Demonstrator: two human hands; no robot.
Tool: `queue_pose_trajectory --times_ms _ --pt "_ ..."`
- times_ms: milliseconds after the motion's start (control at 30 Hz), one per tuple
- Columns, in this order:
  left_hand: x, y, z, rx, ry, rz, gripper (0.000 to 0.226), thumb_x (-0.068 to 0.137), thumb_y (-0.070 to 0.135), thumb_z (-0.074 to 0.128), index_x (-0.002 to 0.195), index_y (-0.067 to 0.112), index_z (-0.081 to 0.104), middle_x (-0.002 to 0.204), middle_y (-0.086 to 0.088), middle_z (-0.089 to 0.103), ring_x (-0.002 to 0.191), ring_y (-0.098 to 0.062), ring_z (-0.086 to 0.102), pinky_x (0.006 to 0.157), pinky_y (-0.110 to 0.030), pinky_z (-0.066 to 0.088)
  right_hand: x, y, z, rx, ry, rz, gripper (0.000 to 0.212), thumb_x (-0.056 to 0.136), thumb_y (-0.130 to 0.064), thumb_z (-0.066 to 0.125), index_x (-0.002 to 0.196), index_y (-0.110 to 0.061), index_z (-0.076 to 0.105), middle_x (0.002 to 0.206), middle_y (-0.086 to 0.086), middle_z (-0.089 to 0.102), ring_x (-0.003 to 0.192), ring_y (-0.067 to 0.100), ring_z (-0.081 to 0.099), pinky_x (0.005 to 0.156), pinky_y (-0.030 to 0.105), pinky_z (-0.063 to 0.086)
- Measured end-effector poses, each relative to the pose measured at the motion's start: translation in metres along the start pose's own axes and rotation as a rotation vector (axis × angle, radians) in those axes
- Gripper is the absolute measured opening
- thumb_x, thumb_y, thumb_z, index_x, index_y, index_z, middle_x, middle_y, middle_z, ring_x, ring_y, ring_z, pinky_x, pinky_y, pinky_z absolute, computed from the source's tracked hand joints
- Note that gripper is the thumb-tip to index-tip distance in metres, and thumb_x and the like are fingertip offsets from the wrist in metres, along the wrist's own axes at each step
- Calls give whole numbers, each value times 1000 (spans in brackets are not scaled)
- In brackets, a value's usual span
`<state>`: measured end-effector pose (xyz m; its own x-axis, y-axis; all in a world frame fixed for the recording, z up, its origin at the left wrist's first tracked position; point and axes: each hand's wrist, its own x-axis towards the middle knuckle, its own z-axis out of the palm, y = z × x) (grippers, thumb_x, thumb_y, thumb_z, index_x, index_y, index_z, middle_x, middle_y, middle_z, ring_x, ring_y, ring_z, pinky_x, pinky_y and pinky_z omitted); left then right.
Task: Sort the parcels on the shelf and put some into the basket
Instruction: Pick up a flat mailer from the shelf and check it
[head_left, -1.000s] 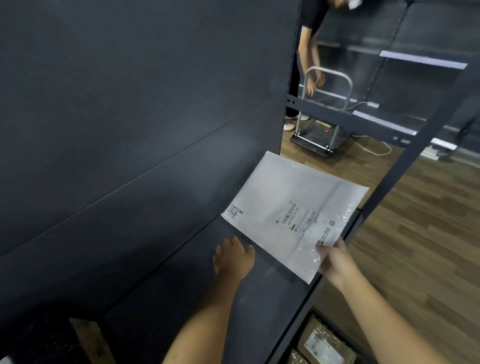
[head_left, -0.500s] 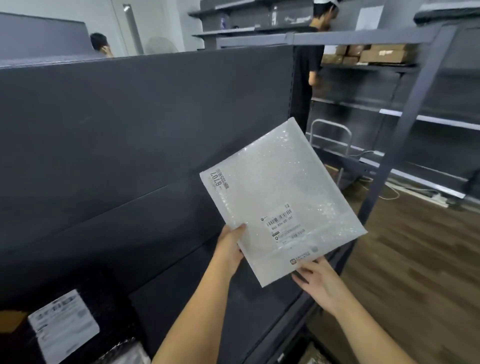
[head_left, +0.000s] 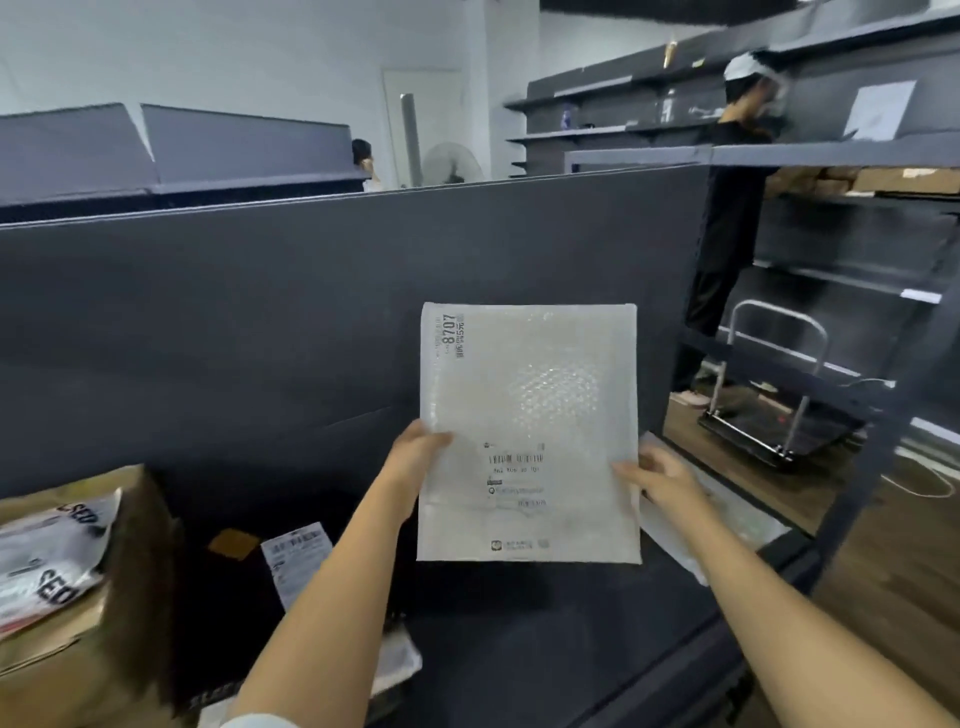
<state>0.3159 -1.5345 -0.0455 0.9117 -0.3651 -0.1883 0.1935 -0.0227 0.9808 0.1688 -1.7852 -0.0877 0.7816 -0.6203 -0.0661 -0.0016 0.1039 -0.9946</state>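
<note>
Left hand (head_left: 415, 457) is clamped on the left edge of the bubble mailer (head_left: 527, 405), with the thumb on the front and the fingers hidden behind. Right hand (head_left: 662, 478) is pinched on the right edge and is slightly blurred. Mailer is held upright, off the shelf (head_left: 519, 634), printed side toward the camera, with code 8707 at its top left corner.

Step is judged to be a label check for sorting. To do it well, the mailer should be held flat and steady, thumbs kept off the printed label (head_left: 517, 473), and glare on the bubble film cut by a slight tilt. The piece looks light and floppy, so if one hand is freed, a mid-edge grip is advised against sag.

Second flat white parcel (head_left: 727, 519) is seen on the shelf just beyond the right hand. Cardboard box (head_left: 119, 613) with a printed poly bag (head_left: 47, 556) on top sits at the near left. Black parcel (head_left: 223, 613) lies between the box and the left forearm. Basket is not in view and must be located before any drop.
</note>
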Motion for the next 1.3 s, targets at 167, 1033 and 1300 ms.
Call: queue_pose_trajectory --times_ms 167,1033,1300 --pt "-14 12 -63 -53 159 41 34 92 11 55 125 11 53 117 -10 65 108 -31 62 99 -50 48 5 -28 80 -85 -97 -67 14 85 -17 69 93 -24 59 97 1 67 83 18 65 66 32 54" --pt "-52 18 -130 156 366 246 29 93 23 52 121 17 52 116 -4 63 104 -21 63 92 -43 52 -4 -26 158 -19 -264 -4 17 87 -17 63 103 -22 62 102 6 68 93 29 65 86 49 54" --pt "-39 -17 -50 292 300 185 49 92 18 49 136 14 28 119 -3 49 81 -8 54 59 -22 42 20 4 84 -176 -80 72 14 83 -16 66 87 -29 63 96 2 67 94 29 63 91 48 51"
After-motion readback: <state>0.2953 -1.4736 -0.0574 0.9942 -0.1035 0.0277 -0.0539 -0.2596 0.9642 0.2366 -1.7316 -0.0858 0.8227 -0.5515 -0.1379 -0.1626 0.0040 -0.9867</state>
